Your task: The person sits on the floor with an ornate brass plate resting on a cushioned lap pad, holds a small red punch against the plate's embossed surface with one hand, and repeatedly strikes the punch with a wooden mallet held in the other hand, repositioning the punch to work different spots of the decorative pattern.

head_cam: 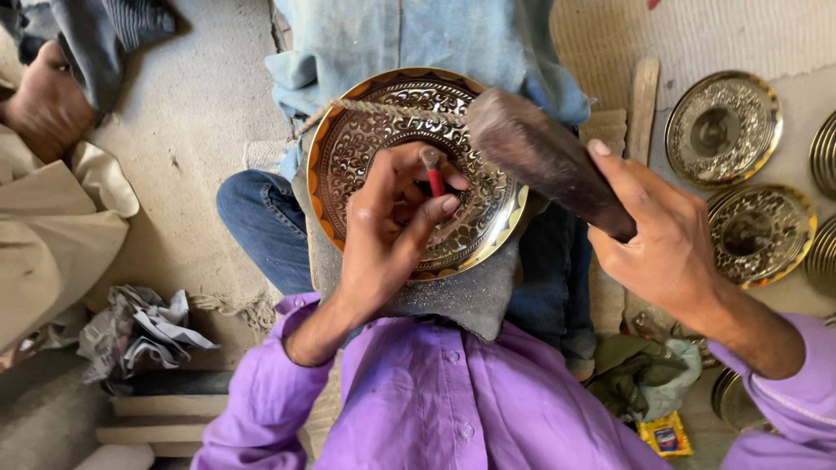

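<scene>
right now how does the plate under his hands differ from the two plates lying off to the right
The worked plate is propped tilted on a grey pad, partly covered by the left hand holding a red-wrapped punch; the two plates lie flat and untouched. It looks larger, with an orange scalloped border; theirs are plain gold. All are round, embossed metal.

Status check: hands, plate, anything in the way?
Left hand pinching red-banded punch on engraved brass plate. Right hand gripping hammer, raised above plate. Nothing blocking.

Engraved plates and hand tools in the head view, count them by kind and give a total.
Round engraved brass plates in full view: 3, one on the lap, two on the floor
Dark wooden mallet: 1
Red-handled metal punch: 1
Total: 5
</scene>
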